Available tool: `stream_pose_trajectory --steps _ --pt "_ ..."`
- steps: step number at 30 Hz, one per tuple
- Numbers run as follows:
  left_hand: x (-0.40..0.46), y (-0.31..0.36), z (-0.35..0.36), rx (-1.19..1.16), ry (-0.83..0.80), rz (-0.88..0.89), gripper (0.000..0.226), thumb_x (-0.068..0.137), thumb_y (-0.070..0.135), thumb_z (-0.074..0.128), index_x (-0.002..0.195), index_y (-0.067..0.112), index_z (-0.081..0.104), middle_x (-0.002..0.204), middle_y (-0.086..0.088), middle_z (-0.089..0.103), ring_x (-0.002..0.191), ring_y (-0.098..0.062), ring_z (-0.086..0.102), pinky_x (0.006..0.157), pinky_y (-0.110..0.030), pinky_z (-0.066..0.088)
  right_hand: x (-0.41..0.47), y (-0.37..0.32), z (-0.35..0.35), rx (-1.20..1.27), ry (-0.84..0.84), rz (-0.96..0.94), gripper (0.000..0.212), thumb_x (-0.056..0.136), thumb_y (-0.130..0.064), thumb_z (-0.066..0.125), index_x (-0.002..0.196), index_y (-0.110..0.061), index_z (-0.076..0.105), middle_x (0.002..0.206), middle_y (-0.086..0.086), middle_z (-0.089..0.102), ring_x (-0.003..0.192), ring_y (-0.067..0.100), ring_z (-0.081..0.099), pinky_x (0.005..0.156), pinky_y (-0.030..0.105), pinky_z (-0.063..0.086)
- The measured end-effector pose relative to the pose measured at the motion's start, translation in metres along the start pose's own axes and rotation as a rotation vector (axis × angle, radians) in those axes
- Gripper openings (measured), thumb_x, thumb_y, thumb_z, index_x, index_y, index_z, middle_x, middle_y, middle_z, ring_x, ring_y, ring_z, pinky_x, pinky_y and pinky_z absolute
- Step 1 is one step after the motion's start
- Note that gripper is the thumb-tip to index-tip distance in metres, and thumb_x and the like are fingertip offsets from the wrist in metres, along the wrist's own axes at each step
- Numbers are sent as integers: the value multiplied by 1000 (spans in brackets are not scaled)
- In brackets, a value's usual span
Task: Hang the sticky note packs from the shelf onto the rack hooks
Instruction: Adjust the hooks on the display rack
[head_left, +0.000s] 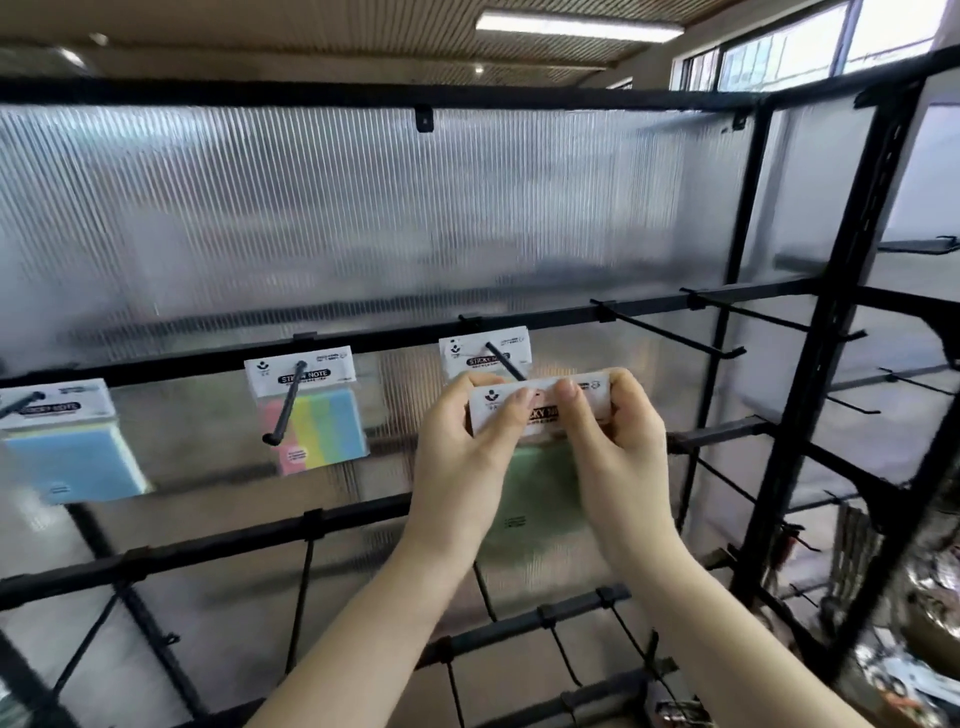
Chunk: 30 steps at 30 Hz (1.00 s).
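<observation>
At twelve o'clock you face a ribbed translucent panel (363, 218) that blurs whatever lies behind it. Overhead at one o'clock a long fluorescent lamp (579, 26) glows against a slatted ceiling (311, 31), and two small round spotlights (78, 49) shine at eleven o'clock. At two o'clock a row of high windows (810, 47) lets in bright daylight. Down at five o'clock you see a cluttered patch of floor (909, 649), too blurred to make out.
</observation>
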<state>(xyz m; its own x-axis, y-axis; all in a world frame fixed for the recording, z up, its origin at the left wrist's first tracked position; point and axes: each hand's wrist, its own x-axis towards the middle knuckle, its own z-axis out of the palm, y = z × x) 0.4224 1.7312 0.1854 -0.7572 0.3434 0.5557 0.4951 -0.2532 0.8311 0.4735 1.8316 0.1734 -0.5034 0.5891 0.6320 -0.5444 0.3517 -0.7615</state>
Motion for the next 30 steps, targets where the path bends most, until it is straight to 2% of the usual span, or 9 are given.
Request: stream_pose_trajectory --steps 6,8,11,13,16,19,25,28,30 --pt "-1 -1 7 -38 51 -31 20 84 35 65 95 18 66 95 -3 72 93 -19 68 86 -38 53 10 8 -1 48 -73 25 37 94 -14 58 64 -20 36 55 -15 42 53 0 34 50 14 31" --pt "-2 0 9 -27 63 -17 17 84 34 64 93 21 67 94 -1 73 93 -18 68 84 -36 53 12 12 -3 65 -93 36 36 94 -15 58 65 -18 38 58 -12 43 56 2 37 52 18 32" --pt "-1 -1 12 40 119 33 6 83 32 65 84 26 64 81 12 71 79 -2 66 72 -15 48 14 15 -4 97 -124 59 33 94 -19 59 67 -16 41 63 -3 46 60 8 39 54 21 33" --pt "-1 0 16 74 167 60 5 81 33 65 81 28 63 76 14 69 72 2 62 66 -9 44 16 15 -5 115 -133 57 32 93 -23 59 66 -19 41 62 -6 45 59 6 38 53 19 33" --pt "-1 -1 19 83 219 75 6 81 34 65 81 28 63 76 10 68 72 -2 62 66 -13 46 20 15 -5 131 -158 35 29 91 -26 58 68 -17 42 61 -9 45 58 3 38 52 15 33" --pt "-1 -3 19 99 236 68 7 79 35 65 82 28 63 76 9 68 74 -6 62 69 -17 47 21 18 -6 159 -188 33 26 92 -20 57 70 -15 45 60 -14 47 56 -1 39 51 11 33" --pt "-3 -5 18 56 214 16 12 79 35 66 85 25 66 83 -1 71 80 -19 67 75 -37 51 21 22 -8 208 -238 36 17 89 -24 56 74 -18 53 63 -15 56 58 -3 47 55 8 37" --pt "0 -5 19 46 216 -15 9 77 36 66 83 29 67 82 0 72 79 -18 67 75 -37 51 24 24 -7 200 -244 40 18 89 -26 57 71 -25 54 63 -15 57 59 -3 48 55 9 38" --pt "3 -8 19 34 218 -49 6 76 37 66 81 33 66 81 2 72 77 -16 67 72 -34 52 27 28 -7 179 -248 45 18 90 -27 59 72 -24 55 65 -12 59 60 0 50 55 11 39"
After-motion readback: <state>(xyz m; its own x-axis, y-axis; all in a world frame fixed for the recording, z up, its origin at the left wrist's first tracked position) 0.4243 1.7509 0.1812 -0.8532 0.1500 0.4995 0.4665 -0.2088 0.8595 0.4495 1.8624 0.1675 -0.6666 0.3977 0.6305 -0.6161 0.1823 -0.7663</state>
